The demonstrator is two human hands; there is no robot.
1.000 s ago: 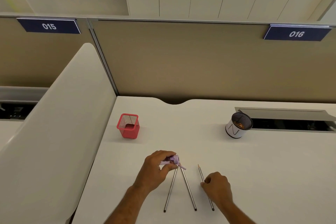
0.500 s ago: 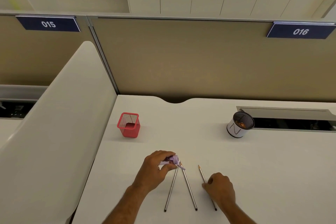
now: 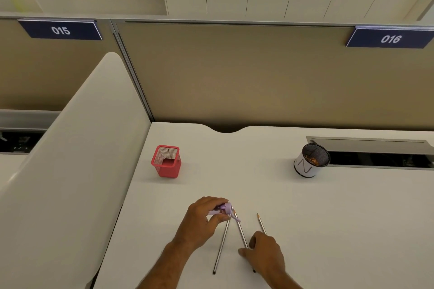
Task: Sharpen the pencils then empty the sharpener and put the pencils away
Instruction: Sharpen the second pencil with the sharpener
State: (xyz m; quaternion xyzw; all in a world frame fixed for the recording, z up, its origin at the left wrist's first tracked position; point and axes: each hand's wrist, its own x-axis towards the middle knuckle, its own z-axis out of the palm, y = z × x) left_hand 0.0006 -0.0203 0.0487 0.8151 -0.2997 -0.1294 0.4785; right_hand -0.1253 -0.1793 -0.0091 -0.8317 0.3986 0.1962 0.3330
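Right pencil (image 3: 261, 223) half under hand (image 3: 265, 253)

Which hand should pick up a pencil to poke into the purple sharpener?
The right hand, probably. It already rests over the middle pencil and right pencil. The left hand is busy holding the purple sharpener.

Lilac sharpener (image 3: 224, 210) above three flat pencils (image 3: 220, 247)
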